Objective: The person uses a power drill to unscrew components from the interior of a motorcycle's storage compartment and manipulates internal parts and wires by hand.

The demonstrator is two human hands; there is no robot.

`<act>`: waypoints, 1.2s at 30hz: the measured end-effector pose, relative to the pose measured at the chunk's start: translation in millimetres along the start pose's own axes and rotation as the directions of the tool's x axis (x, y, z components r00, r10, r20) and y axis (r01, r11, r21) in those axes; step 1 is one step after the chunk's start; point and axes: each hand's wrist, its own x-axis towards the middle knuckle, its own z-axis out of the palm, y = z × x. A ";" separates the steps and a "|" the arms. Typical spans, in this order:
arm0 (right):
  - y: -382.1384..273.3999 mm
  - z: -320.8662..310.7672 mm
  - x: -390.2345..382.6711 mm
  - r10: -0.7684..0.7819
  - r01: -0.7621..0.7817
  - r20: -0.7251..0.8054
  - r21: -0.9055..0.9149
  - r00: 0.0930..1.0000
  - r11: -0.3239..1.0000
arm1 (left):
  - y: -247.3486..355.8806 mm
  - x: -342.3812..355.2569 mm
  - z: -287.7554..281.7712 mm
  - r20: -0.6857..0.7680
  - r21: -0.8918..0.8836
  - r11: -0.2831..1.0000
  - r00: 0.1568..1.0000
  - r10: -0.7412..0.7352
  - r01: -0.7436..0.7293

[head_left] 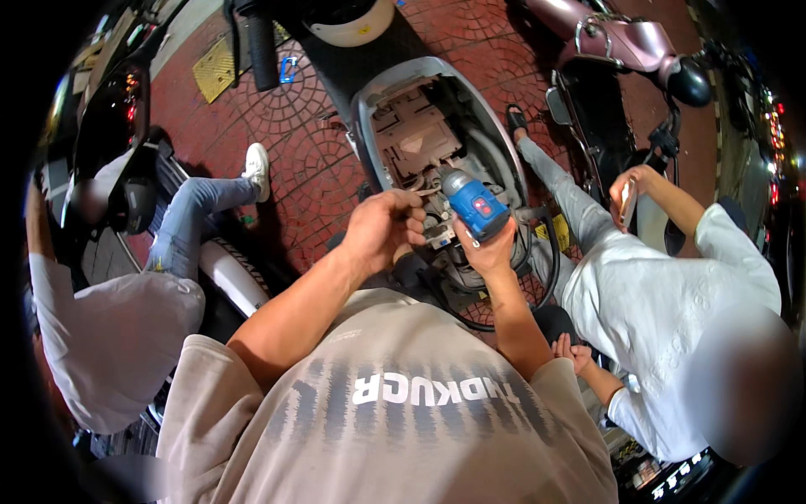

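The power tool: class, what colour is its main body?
Blue; the power tool shows best in the head view.

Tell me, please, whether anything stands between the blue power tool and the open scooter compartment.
Nothing visible does: the right hand grips the blue power tool, its nose already over the open scooter compartment. The left hand is to the tool's left, not covering its nose.

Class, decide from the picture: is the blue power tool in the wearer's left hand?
No, the right hand grips the blue power tool.
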 end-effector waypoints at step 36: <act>286.0 180.2 217.8 0.530 -0.614 0.669 -0.137 0.521 0.777 | 55.5 259.3 -71.6 -0.315 0.717 0.455 0.336 0.888 -0.529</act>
